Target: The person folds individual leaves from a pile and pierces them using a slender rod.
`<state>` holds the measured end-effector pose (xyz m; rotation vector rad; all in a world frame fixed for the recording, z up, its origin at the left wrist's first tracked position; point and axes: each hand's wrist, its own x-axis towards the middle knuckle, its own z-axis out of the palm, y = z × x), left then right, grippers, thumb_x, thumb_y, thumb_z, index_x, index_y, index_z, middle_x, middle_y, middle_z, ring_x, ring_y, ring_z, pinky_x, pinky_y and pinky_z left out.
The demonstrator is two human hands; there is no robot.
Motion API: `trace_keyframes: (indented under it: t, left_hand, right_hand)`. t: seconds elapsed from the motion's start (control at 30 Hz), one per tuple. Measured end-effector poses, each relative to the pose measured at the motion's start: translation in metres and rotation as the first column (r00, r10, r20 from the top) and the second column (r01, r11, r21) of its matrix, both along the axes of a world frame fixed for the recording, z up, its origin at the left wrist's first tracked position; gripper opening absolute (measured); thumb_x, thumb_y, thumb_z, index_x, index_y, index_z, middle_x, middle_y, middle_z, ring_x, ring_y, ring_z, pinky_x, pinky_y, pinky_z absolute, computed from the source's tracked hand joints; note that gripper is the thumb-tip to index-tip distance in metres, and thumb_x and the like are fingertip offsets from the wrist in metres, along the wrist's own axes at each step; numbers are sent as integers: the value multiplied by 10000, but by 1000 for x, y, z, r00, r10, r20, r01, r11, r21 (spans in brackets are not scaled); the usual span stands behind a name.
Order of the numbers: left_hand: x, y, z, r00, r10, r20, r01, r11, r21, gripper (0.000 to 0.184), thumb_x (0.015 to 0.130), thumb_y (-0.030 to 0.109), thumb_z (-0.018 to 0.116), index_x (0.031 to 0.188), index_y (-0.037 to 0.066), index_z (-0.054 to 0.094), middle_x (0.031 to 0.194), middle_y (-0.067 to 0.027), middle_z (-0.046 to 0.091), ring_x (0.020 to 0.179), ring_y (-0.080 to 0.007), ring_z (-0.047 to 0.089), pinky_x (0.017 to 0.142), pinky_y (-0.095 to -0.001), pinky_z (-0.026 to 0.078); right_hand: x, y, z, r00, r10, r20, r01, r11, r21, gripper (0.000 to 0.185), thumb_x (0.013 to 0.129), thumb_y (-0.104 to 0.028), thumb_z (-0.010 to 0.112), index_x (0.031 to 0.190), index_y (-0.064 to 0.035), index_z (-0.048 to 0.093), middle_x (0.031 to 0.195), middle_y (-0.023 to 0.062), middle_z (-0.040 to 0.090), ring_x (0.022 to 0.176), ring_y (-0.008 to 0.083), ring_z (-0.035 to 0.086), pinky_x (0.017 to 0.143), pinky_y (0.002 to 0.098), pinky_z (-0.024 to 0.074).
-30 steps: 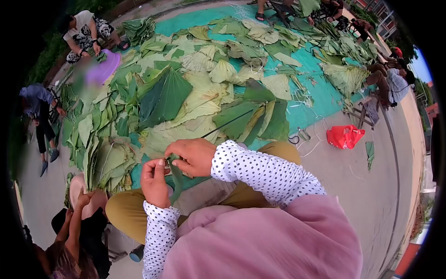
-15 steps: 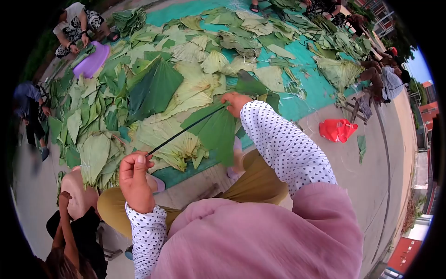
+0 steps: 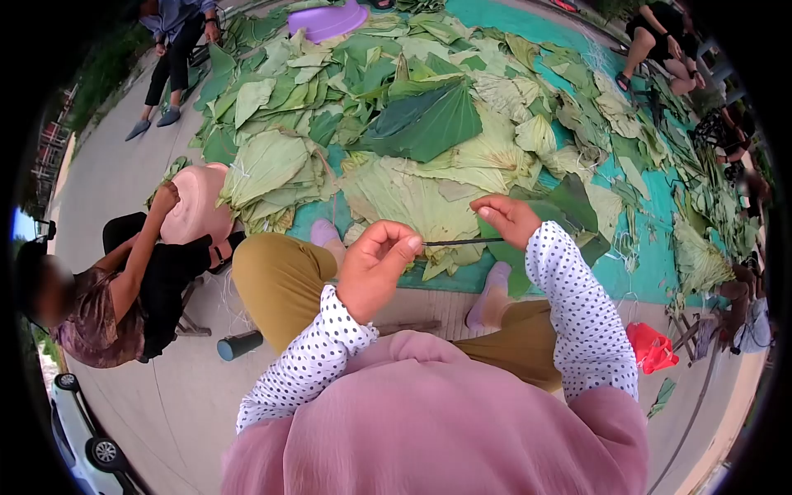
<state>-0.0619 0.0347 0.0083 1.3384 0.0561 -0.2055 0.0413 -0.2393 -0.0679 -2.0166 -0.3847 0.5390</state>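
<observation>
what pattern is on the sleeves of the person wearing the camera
White with small dark polka dots, on both sleeves; the head view shows it best.

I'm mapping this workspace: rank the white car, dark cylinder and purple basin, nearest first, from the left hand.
1. Dark cylinder, on the pavement left of the left hand
2. Purple basin, far edge of the leaves
3. White car, far left

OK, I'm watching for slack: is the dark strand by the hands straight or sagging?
Straight: the strand runs from the left hand toward the right hand with no visible dip.
</observation>
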Motion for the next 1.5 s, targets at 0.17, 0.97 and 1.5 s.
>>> trace_keyframes:
  t: [0.17,0.97,1.5]
  left_hand:
    - [7,6,-14,999,-23,33,22,999,23,107,954,124,595,992,25,587,933,-25,624,852,-103,581,794,-257,481]
    - [375,20,-174,986,163,-39,-6,265,964,1178,635,507,840,1480,-13,205,1505,-231,290,1413,-338,252,1142,-468,263]
    - [436,5,-334,959,-201,-200,258,326,910,778,827,132,664,1478,0,259,1439,-250,407,1295,-381,445,1071,-419,392]
  right_hand:
    - [-57,83,77,994,105,35,-110,972,206,168,945,-164,573,1038,-38,633,876,110,652,792,235,634,741,331,500]
    - [-9,72,89,952,-48,302,11,992,123,156,903,-140,578,1007,-26,603,850,110,611,776,295,618,673,381,512]
    - [-6,82,68,922,-141,360,67,975,210,172,900,-219,519,864,-63,580,844,156,606,838,341,604,707,449,493]
